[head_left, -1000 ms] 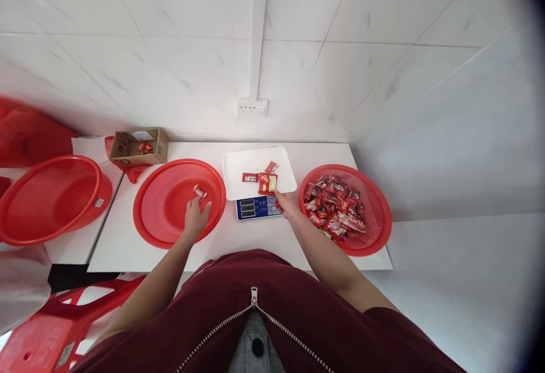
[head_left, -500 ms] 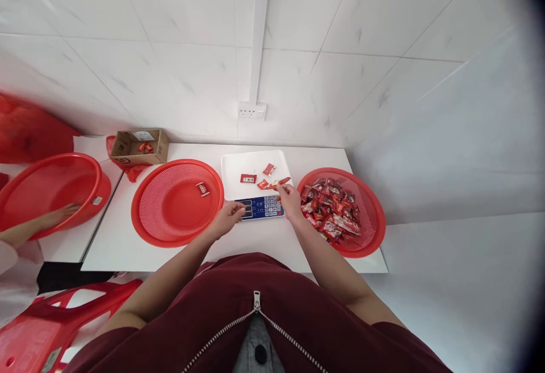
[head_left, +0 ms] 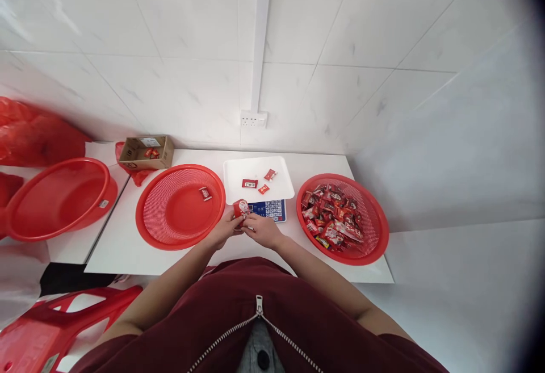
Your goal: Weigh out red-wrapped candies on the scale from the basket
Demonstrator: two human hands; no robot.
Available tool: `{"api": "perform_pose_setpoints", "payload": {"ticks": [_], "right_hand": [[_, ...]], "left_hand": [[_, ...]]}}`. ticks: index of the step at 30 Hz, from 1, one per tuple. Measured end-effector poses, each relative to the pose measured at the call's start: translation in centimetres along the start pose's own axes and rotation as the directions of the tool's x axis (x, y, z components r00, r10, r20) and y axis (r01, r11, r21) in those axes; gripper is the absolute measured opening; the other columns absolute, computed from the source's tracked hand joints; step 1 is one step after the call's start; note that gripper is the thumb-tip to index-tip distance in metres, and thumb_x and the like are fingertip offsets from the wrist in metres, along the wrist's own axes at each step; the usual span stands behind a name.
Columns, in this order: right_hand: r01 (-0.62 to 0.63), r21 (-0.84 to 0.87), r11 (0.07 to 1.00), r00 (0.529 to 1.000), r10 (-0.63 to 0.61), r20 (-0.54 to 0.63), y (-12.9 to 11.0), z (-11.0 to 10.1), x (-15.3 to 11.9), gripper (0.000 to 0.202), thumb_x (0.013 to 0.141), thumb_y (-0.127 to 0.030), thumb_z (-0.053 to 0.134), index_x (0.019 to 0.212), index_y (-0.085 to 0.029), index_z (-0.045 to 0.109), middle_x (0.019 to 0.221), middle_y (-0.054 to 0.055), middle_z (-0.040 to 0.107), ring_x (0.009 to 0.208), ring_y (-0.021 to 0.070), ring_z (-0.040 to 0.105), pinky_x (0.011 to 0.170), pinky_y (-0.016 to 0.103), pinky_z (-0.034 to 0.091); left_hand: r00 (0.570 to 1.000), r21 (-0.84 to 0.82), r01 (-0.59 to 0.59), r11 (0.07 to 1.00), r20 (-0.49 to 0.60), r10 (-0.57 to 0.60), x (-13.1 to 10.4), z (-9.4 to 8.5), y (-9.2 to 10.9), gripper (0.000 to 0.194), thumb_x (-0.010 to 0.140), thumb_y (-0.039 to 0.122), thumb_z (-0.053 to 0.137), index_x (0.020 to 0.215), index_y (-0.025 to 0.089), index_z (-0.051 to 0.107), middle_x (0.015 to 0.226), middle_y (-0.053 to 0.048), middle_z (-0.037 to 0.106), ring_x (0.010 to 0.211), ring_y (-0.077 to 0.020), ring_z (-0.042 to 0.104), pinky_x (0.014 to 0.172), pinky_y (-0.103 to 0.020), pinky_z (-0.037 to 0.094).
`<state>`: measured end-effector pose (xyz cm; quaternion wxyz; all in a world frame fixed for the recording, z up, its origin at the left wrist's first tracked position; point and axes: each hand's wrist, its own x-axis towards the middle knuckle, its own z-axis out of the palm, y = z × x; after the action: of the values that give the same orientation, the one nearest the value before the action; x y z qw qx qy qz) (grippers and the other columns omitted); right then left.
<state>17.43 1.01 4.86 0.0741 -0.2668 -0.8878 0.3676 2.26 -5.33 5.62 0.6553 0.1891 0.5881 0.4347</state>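
A small red printed packet (head_left: 240, 208) with a whitish design is pinched between my two hands in front of the scale. My left hand (head_left: 225, 229) has its fingers closed on the packet's left side. From the right, my right hand (head_left: 263, 231) grips the lower edge, its fingertips touching the left ones. Behind them is a digital scale with a white tray (head_left: 235, 164) and a blue keypad (head_left: 272, 210), partly covered by the hands. On the tray lie a dark red wrapped piece (head_left: 250, 183) and two smaller red wrapped candies (head_left: 270, 175).
To the right, a red mesh basket (head_left: 380, 231) holds a heap of wrapped candies (head_left: 334, 214). A second red basket (head_left: 147, 219) on the left contains one wrapped candy (head_left: 205, 193). Farther left are a cardboard box (head_left: 159, 160), a red basin (head_left: 63, 234) and a red stool (head_left: 38, 327).
My right hand has moved left and down from the tray with a red packet to meet my left hand. Both now hold a packet. The co-worker's hand has left the basin.
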Motion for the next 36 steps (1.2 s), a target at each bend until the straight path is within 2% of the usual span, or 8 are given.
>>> {"api": "perform_pose_setpoints", "payload": {"ticks": [4,7,11,14,19,24,31,36], "right_hand": [[-0.073,0.056,0.996,0.995,0.076,-0.063,0.8,0.4,0.1,0.020,0.092,-0.029,0.048,0.100,-0.024,0.066,0.107,0.005,0.066,0.097,0.0195,0.061,0.081,0.030,0.044],[-0.174,0.075,0.982,0.979,0.181,-0.091,1.8,-0.2,-0.4,0.020,0.091,-0.027,0.048,0.099,-0.023,0.066,0.106,0.006,0.067,0.097,0.0203,0.062,0.081,0.031,0.044],[-0.293,0.079,0.953,0.952,0.298,-0.069,2.5,-0.8,-1.4,0.021,0.090,-0.025,0.047,0.099,-0.022,0.065,0.104,0.005,0.069,0.095,0.0205,0.062,0.079,0.031,0.044],[-0.337,0.085,0.938,0.938,0.342,-0.055,2.6,-0.8,-1.9,0.021,0.089,-0.024,0.047,0.100,-0.022,0.065,0.104,0.004,0.069,0.094,0.0192,0.062,0.078,0.030,0.044],[-0.369,0.040,0.929,0.929,0.370,-0.029,2.9,-0.4,-2.3,0.022,0.090,-0.025,0.047,0.103,-0.023,0.065,0.105,0.003,0.069,0.093,0.0182,0.063,0.075,0.028,0.044],[-0.390,-0.117,0.913,0.920,0.390,-0.029,4.0,-1.2,-1.3,0.025,0.091,-0.026,0.045,0.109,-0.023,0.063,0.113,0.003,0.067,0.100,0.0178,0.061,0.079,0.026,0.044],[-0.416,-0.256,0.873,0.908,0.414,-0.063,8.0,-4.4,4.4,0.036,0.093,-0.022,0.035,0.122,-0.024,0.057,0.135,0.005,0.051,0.107,0.0217,0.057,0.080,0.031,0.044],[-0.380,-0.324,0.866,0.916,0.400,-0.004,9.6,-5.0,7.4,0.038,0.087,-0.013,0.041,0.116,-0.027,0.061,0.136,0.003,0.049,0.105,0.0228,0.057,0.077,0.032,0.043]], "left_hand": [[0.973,-0.194,-0.034,0.980,-0.229,-0.012,-0.3,-2.6,0.4,0.025,0.079,0.022,0.062,0.104,0.018,0.059,0.092,-0.006,0.070,0.079,-0.0163,0.066,0.080,-0.034,0.053],[0.933,-0.286,-0.084,0.955,-0.359,-0.026,-0.7,-5.2,1.2,0.014,0.087,0.020,0.050,0.097,0.018,0.060,0.083,-0.006,0.069,0.075,-0.0153,0.066,0.079,-0.032,0.054],[0.874,-0.411,-0.138,0.901,-0.479,-0.084,-1.1,-7.7,1.7,0.023,0.093,0.023,0.040,0.085,0.015,0.061,0.082,-0.008,0.068,0.076,-0.0135,0.067,0.076,-0.026,0.056],[0.850,-0.478,-0.163,0.863,-0.512,-0.123,-1.2,-8.2,1.8,0.020,0.092,0.016,0.042,0.086,0.013,0.061,0.082,-0.009,0.068,0.076,-0.0121,0.067,0.073,-0.022,0.056],[0.846,-0.529,-0.192,0.827,-0.516,-0.134,-1.0,-7.6,2.7,0.016,0.089,0.005,0.044,0.084,0.012,0.059,0.077,-0.006,0.067,0.074,-0.0102,0.067,0.070,-0.017,0.055],[0.896,-0.538,-0.120,0.834,-0.421,-0.142,-0.9,-6.1,3.4,0.010,0.088,0.011,0.051,0.085,0.011,0.061,0.076,-0.006,0.067,0.068,-0.0115,0.066,0.064,-0.019,0.055],[0.941,-0.517,0.086,0.852,-0.239,-0.240,-1.0,-2.4,2.2,0.009,0.087,0.012,0.052,0.084,0.011,0.061,0.069,-0.005,0.065,0.057,-0.0105,0.063,0.056,-0.020,0.051],[0.945,-0.493,0.147,0.857,-0.186,-0.269,-1.5,-1.6,1.5,0.007,0.086,0.014,0.054,0.086,0.012,0.061,0.070,-0.004,0.065,0.058,-0.0101,0.062,0.057,-0.020,0.050]]}}
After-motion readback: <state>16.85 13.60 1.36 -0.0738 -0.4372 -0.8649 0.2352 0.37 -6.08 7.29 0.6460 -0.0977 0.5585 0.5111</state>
